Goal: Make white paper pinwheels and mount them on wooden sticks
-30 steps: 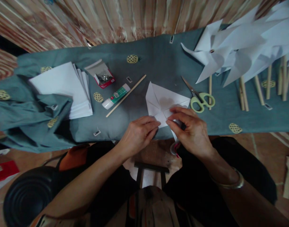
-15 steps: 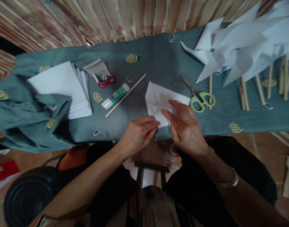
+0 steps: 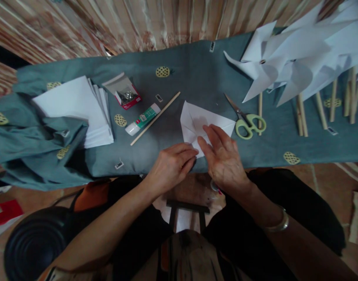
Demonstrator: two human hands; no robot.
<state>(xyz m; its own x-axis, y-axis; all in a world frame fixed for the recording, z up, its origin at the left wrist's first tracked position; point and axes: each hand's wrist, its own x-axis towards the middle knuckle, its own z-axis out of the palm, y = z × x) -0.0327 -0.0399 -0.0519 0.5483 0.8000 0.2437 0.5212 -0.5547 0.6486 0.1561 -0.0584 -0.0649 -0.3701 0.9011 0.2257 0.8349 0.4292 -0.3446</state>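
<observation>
A white sheet of paper with crease lines lies near the table's front edge, partly covered by my hands. My left hand is closed on its lower left corner, pinching it between thumb and fingers. Over the lower right part is my right hand, its fingers apart and stretched toward the paper's middle; whether the fingertips press on it I cannot tell. Green-handled scissors lie just right of the paper, blades partly open. To the left rest a thin wooden stick and a green and white glue stick.
A stack of white paper sits at the left beside a bunched green tablecloth. An open red box holds small metal pieces. Several white paper pinwheels on wooden sticks fill the right side. A black round stool stands lower left.
My right hand has shifted left and slightly down over the paper, its fingers now nearer the middle. My left hand stays at the lower corner.
</observation>
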